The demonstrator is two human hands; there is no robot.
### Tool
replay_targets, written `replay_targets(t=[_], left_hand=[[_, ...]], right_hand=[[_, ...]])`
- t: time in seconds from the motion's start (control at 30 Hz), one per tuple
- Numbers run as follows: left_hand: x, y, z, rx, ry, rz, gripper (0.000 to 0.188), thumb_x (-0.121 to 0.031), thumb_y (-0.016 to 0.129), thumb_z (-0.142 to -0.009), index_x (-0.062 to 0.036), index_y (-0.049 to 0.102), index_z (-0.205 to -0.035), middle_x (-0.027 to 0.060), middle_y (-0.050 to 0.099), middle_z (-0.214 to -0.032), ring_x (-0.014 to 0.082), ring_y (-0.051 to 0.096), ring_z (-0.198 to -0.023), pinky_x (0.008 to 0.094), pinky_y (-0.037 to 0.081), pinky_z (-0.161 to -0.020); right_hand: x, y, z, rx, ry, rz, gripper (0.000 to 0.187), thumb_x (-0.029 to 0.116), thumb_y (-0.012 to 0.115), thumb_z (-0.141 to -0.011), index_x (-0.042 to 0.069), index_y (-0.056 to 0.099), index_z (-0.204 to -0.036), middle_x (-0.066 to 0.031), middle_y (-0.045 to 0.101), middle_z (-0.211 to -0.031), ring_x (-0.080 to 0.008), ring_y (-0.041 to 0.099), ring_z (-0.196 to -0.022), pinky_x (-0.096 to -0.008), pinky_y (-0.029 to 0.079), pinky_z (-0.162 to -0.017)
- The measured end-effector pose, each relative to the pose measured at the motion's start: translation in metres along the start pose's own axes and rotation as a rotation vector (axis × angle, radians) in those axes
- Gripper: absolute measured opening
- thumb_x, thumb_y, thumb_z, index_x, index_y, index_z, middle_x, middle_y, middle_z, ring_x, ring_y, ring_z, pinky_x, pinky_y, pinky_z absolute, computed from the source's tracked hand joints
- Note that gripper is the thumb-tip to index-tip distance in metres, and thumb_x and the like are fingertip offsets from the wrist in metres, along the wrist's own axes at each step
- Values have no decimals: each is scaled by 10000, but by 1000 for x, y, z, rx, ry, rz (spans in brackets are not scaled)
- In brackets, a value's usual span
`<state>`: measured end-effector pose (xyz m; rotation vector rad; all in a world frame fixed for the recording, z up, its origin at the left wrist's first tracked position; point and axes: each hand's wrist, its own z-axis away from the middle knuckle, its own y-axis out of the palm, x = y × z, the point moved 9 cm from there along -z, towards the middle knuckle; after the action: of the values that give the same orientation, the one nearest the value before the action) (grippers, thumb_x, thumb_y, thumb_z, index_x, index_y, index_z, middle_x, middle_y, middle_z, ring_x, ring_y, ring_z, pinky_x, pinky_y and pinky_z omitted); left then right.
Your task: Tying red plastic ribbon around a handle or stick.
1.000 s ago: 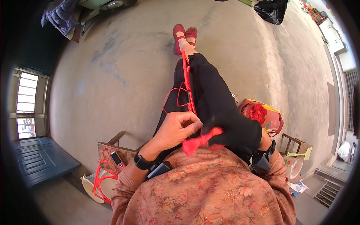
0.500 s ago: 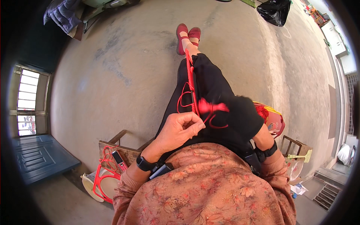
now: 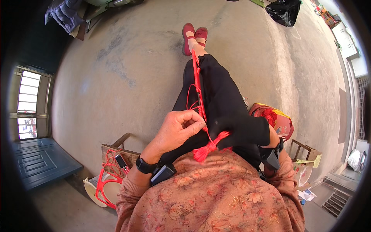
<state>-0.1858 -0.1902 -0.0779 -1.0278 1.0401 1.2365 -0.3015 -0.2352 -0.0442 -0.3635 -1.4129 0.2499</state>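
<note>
In the head view my left hand (image 3: 179,129) pinches a red cord (image 3: 205,130) between thumb and fingertips over my lap. From there a long strip of knotted red cordwork (image 3: 197,79) stretches along my black trousers toward my ankles, with a loose loop at its left. My right hand (image 3: 241,129) is covered in black, like a glove, and its fingers are hard to tell from the trousers. By its fingertips is a tied bundle of red cord (image 3: 208,149), joined by a strand to the left hand's cord; the hand appears to grip it.
A red and yellow bag (image 3: 284,123) holding red material stands right of my legs. At left, a phone (image 3: 123,165) and red cord lie on a wooden stool (image 3: 133,157); beside it is a red-framed object (image 3: 102,189). A black plastic bag (image 3: 283,11) lies far right.
My right hand has come down and left, carrying the red cord bundle from above the lap toward my waist. My left hand has shifted slightly left, still pinching the cord.
</note>
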Motion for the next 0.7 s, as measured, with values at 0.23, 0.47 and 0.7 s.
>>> replay_targets(t=[0.23,0.47,0.7], left_hand=[[-7,-12,5,-68,48,72,108,-141,635,-927,-38,666,-938,-48,591,-736,5,510,-607,155,395,-509],[4,-31,-9,-282,-65,189,155,-162,600,-955,-27,674,-949,-51,568,-674,10,477,-555,172,362,-473],[-8,-13,-2,-224,14,110,189,-179,573,-971,-20,672,-997,-45,565,-691,10,450,-562,173,354,-498]], right_hand=[[-21,-54,2,-581,146,67,210,90,706,-804,75,661,-1009,-59,670,-897,-178,652,-795,-303,512,-698],[4,-22,-18,-267,-123,-179,243,90,728,-785,37,646,-1007,-75,663,-958,-159,629,-891,-302,492,-800],[-10,-64,-7,-990,38,-530,163,43,672,-820,2,610,-965,-73,629,-962,-118,589,-846,-280,482,-749]])
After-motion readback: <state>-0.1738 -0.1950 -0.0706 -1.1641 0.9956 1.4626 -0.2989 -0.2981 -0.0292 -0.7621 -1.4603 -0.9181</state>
